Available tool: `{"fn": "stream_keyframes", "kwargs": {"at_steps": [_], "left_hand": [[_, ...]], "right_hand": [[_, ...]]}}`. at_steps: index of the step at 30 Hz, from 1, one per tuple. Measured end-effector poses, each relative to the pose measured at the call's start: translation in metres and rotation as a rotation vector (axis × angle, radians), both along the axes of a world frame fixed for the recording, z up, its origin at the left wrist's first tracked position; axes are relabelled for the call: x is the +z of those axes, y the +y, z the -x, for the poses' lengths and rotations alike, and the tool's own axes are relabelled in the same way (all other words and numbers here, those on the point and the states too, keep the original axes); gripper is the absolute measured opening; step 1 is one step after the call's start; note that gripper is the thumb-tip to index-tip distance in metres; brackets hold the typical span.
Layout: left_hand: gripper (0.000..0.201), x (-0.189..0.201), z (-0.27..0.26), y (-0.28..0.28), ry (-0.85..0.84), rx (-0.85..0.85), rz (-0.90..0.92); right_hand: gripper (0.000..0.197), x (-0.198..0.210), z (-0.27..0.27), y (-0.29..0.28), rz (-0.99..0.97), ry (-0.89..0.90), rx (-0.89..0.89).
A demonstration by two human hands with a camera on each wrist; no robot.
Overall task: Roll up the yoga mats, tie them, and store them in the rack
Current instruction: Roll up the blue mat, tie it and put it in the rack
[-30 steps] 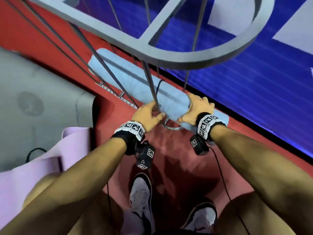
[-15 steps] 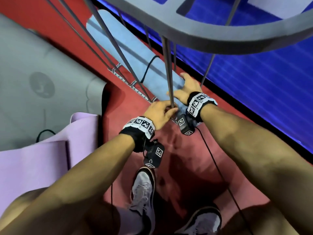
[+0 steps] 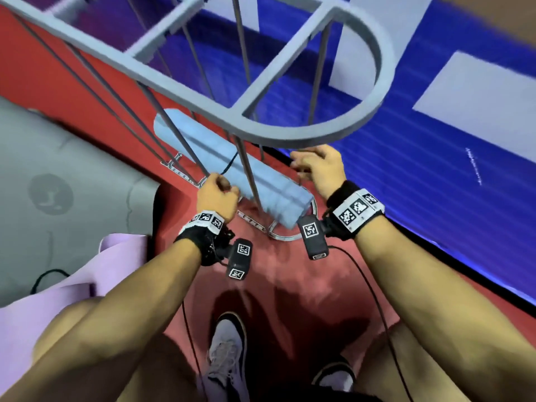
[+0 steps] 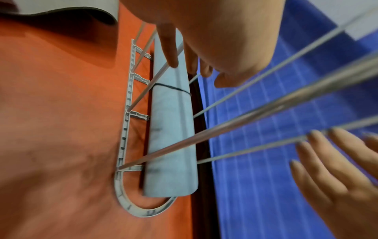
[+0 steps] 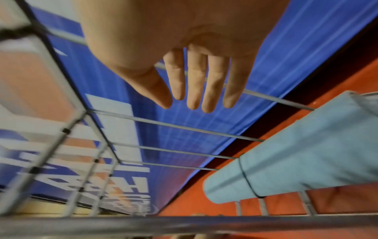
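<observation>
A rolled light-blue yoga mat (image 3: 232, 169), tied round with a black string (image 4: 171, 86), lies on its side in the bottom of the grey wire rack (image 3: 377, 97). The rack's base frame (image 4: 122, 186) rests on the red floor. My left hand (image 3: 217, 195) hovers just above the near side of the mat, fingers loosely curled and holding nothing. My right hand (image 3: 316, 166) hangs over the mat's right end under the rack's top ring. In the right wrist view its fingers (image 5: 196, 84) are straight and apart from the mat (image 5: 296, 161).
A grey mat (image 3: 58, 184) and a lilac mat (image 3: 58, 300) lie unrolled on the left. A blue floor mat (image 3: 406, 184) runs behind and right of the rack. My shoes (image 3: 226, 352) stand on the red floor (image 3: 290, 285). Thin upright rods (image 3: 246, 175) cross over the mat.
Both hands have let go of the blue mat and lifted away from it. The mat stays lying in the rack's bottom.
</observation>
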State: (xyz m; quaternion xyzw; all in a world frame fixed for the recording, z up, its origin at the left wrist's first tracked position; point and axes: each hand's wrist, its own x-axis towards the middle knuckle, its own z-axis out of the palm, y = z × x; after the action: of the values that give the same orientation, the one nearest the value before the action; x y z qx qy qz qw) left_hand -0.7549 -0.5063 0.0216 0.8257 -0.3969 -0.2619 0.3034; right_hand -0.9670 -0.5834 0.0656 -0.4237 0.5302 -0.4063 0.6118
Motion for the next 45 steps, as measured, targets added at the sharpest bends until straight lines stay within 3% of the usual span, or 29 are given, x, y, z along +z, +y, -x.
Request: {"fn": "stream_keyframes", "kwargs": {"at_steps": [2, 4, 6, 8, 11, 14, 19, 27, 35, 39, 42, 45], "left_hand": [[0.019, 0.016, -0.006, -0.004, 0.055, 0.124, 0.029], [0.034, 0.027, -0.012, -0.012, 0.128, 0.191, 0.091], [0.046, 0.032, -0.014, -0.02, 0.178, 0.199, 0.136], [0.049, 0.034, -0.013, -0.027, 0.194, 0.225, 0.114], [0.055, 0.039, -0.008, -0.031, 0.213, 0.296, 0.126], [0.054, 0.041, -0.007, -0.031, 0.092, 0.204, 0.107], [0.029, 0.04, -0.001, -0.036, -0.051, 0.034, 0.078], [0.044, 0.027, 0.066, -0.048, 0.066, -0.05, 0.068], [0.055, 0.035, 0.059, -0.031, 0.067, -0.099, 0.004], [0.075, 0.073, 0.053, -0.012, 0.07, -0.218, -0.271], [0.06, 0.125, 0.045, -0.003, 0.138, -0.262, -0.382], [0.042, 0.194, 0.041, 0.006, 0.179, -0.391, -0.454]], "right_hand": [[0.01, 0.034, 0.011, 0.009, -0.072, -0.225, -0.059], [0.043, 0.063, 0.024, 0.015, -0.128, -0.455, -0.12], [0.075, 0.088, 0.034, 0.02, -0.115, -0.577, -0.136], [0.085, 0.11, 0.038, 0.024, -0.049, -0.581, -0.109], [0.059, 0.134, 0.03, 0.03, 0.086, -0.474, -0.075], [0.03, 0.145, 0.023, 0.035, 0.111, -0.507, -0.141], [0.04, 0.156, 0.045, 0.039, 0.148, -0.513, -0.281], [0.038, 0.142, 0.11, 0.046, 0.233, -0.434, -0.375], [0.043, 0.134, 0.109, 0.053, 0.291, -0.352, -0.386], [0.056, 0.143, 0.108, 0.069, 0.064, -0.195, -0.506], [0.068, 0.172, 0.11, 0.094, -0.293, -0.145, -0.488], [0.065, 0.218, 0.108, 0.12, -0.47, -0.041, -0.442]]}}
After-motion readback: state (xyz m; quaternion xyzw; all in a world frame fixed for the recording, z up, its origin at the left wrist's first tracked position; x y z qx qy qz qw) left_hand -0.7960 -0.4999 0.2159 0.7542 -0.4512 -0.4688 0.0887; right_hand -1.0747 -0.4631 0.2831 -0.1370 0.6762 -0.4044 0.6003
